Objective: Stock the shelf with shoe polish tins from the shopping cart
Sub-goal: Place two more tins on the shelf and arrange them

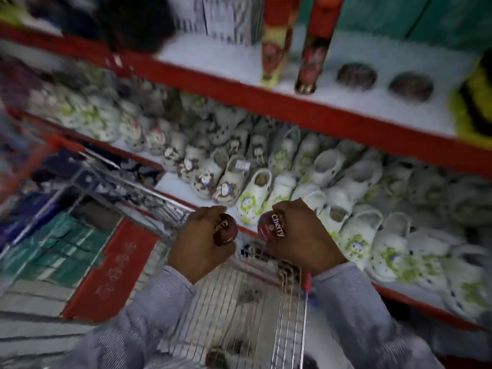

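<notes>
My left hand (198, 246) grips a round dark-red shoe polish tin (225, 230) above the wire shopping cart (239, 302). My right hand (300, 241) holds a second red tin (274, 226) with "Cherry" printed on its lid, facing me. Both hands hover close together over the cart's far end, below the upper shelf (266, 102). On that white shelf, two dark round tins (356, 75) (411, 87) lie flat on the right. More dark tins lie blurred at the cart's bottom (215, 356).
Two tall red spray cans (277, 49) (316, 49) stand left of the shelved tins. A yellow and black item (474, 107) sits at the shelf's right end. The lower shelf (399, 294) is packed with white children's clogs (292, 177). Green packs (58, 249) lie low on the left.
</notes>
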